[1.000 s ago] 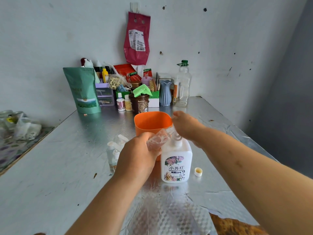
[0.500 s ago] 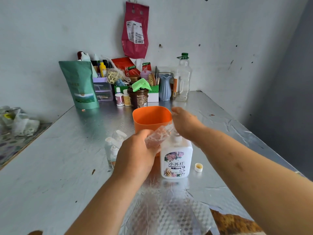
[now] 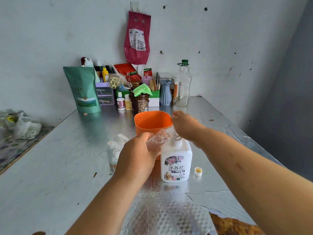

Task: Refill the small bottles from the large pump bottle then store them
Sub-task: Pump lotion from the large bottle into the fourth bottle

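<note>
Hardly moved since a second ago: same grips, same places, with only the view dipping and coming back. Grips a small clear bottle (image 3: 158, 139) in the left hand (image 3: 137, 155), fingers wrapped round its lower part, with the bottle tilted and its mouth up and to the right at the spout of the large pump bottle (image 3: 176, 160). Covers the pump head with the right hand (image 3: 186, 126), palm down; cannot tell whether those fingers curl round the head or only press on it, hidden as they are on the far side.

Upright near the middle of the tabletop (image 3: 59, 167), somewhat toward the near edge: the white pump bottle, flowered label facing the camera. Just behind it and both hands: an orange cup (image 3: 152, 121), open end up. Left of the left hand, partly hidden by it: more small bottles (image 3: 115, 150), standing close together. Just right of the pump bottle's base, apart from it: a small yellowish cap (image 3: 198, 171), hollow side up. At the near edge: a clear plastic sheet (image 3: 160, 214).

Along the far edge, against the wall: a green pouch (image 3: 83, 89), a brown jar (image 3: 139, 103) with a green cloth (image 3: 142, 89) on top, a blue vase (image 3: 165, 92) and a tall clear bottle (image 3: 183, 83) with a green lid. On the wall above them: a red bag (image 3: 137, 38).
</note>
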Demonstrator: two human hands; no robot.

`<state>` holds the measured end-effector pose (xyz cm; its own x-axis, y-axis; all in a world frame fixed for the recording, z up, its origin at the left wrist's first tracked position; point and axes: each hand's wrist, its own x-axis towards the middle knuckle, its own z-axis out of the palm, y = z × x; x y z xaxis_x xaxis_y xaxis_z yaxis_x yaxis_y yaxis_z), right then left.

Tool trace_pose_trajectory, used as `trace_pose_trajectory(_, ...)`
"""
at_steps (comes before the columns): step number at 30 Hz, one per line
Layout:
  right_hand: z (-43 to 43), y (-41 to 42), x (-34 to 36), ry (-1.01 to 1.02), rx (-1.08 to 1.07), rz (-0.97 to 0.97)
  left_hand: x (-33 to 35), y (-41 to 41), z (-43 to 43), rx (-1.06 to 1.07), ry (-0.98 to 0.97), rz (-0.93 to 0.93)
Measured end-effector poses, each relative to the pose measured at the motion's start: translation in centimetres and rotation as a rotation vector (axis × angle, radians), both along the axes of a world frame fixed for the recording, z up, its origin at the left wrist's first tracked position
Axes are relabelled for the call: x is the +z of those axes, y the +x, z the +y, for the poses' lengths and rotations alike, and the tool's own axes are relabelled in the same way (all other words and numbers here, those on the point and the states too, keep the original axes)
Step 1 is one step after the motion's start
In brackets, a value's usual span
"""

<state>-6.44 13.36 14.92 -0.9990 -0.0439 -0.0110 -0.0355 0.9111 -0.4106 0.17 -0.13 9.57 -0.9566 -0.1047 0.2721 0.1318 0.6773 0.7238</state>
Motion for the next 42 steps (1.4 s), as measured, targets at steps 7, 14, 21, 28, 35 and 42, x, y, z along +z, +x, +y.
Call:
trace_pose_trajectory(7, 0.1, -0.4, -0.4, -0.024, -0.004, -0.002, -0.1, 0.0, 0.1, 0.003, -0.007, -0.002)
trace_pose_trajectory(14, -0.1, -0.9, -1.5, -0.055, -0.017, 0.027, -0.7, -0.5, 0.0, 0.002, -0.014, -0.027)
trace_pose_trajectory(21, 0.1, -0.2, -1.0, -0.025, -0.005, 0.034, -0.4, -0.1, 0.1, 0.007, -0.024, -0.027)
trace_pose_trajectory(28, 0.0, -0.4, -0.3, -0.019, -0.005, 0.032, 0.2, 0.0, 0.0, 0.004, -0.039, -0.01)
trace_pose_trajectory(35, 0.1, -0.5, -0.4, -0.026, -0.003, 0.007, 0.0, 0.0, 0.1, 0.006, -0.024, -0.003)
trace_pose_trajectory(42, 0.0, -0.9, -1.3, -0.079, -0.002, 0.005, -0.4, -0.2, 0.0, 0.001, 0.001, -0.006)
